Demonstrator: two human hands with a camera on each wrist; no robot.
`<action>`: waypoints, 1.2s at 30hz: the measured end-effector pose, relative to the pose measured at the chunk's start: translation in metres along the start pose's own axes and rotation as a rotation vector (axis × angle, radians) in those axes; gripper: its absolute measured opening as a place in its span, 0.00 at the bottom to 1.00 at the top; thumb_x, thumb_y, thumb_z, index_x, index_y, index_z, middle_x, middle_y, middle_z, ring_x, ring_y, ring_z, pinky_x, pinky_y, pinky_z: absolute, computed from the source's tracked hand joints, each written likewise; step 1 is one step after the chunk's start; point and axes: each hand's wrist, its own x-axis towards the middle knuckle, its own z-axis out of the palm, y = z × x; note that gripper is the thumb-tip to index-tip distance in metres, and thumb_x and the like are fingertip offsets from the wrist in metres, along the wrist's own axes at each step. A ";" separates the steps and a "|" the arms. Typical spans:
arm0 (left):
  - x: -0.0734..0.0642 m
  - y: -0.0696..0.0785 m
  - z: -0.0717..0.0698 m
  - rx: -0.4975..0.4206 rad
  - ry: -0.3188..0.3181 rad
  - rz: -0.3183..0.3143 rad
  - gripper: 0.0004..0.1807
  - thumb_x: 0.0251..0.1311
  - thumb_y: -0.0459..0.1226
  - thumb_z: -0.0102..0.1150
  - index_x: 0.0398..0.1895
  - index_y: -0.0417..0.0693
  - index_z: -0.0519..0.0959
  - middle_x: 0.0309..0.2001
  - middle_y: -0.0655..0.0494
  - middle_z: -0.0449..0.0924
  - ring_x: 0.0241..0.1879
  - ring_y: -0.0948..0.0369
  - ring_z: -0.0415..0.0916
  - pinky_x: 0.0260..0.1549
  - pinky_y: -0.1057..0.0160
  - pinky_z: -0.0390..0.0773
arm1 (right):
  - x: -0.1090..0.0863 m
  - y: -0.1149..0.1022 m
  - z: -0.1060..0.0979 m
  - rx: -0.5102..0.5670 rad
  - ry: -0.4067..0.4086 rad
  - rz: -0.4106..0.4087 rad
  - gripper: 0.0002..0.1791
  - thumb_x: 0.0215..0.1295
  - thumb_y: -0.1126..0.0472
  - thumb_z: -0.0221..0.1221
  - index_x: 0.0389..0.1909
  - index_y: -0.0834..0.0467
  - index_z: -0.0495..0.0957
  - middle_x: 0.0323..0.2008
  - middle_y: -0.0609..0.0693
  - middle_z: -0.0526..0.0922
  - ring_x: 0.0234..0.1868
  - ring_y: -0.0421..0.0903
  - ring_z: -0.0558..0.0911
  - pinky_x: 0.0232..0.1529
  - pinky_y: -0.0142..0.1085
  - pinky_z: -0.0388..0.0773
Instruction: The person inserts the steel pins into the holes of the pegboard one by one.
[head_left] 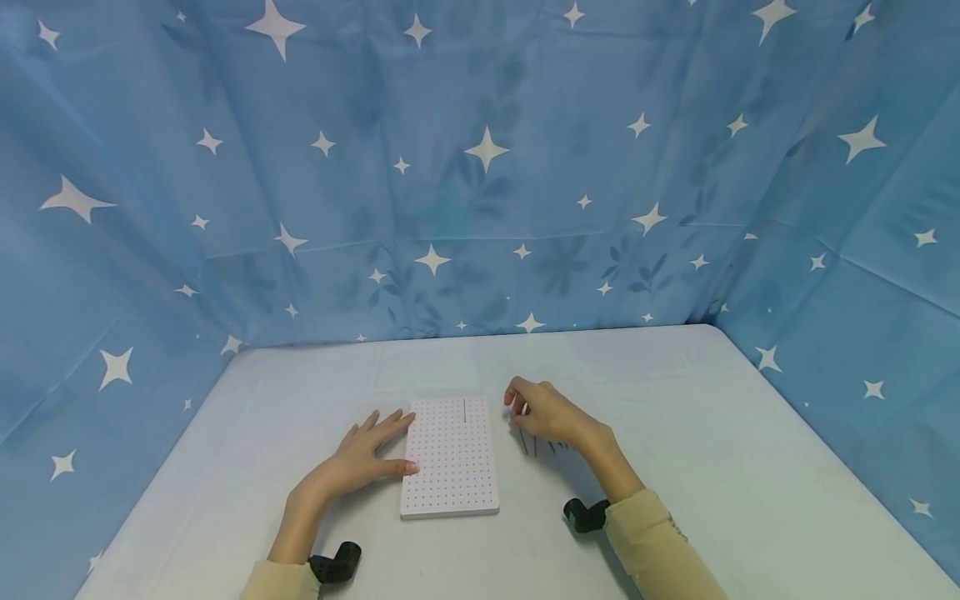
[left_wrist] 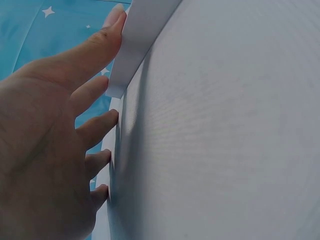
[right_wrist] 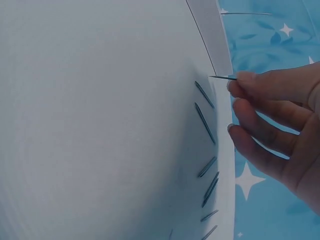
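A white board (head_left: 450, 492) with rows of small holes lies flat on the table. One thin metal pin (head_left: 464, 411) stands upright in it near the far edge; the right wrist view shows that pin (right_wrist: 246, 13) jutting from the board. My left hand (head_left: 358, 460) is spread along the board's left side, thumb and fingertips touching its edge. Just right of the board, my right hand (head_left: 550, 412) pinches a thin pointed metal pin (right_wrist: 223, 77) between thumb and index finger, its tip free. Several similar dark pins (right_wrist: 204, 123) lie on the table below that hand.
The table is covered with a white cloth (head_left: 750, 467). A blue curtain with white stars (head_left: 480, 200) hangs behind and at both sides. Black wrist devices (head_left: 337, 563) are strapped near both sleeves.
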 end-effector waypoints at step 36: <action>-0.002 0.004 0.000 0.005 0.009 -0.011 0.49 0.58 0.54 0.72 0.79 0.49 0.63 0.80 0.38 0.55 0.80 0.32 0.36 0.75 0.28 0.33 | 0.005 -0.020 0.009 0.168 0.206 -0.162 0.10 0.67 0.69 0.64 0.48 0.61 0.83 0.35 0.50 0.90 0.33 0.41 0.87 0.38 0.31 0.85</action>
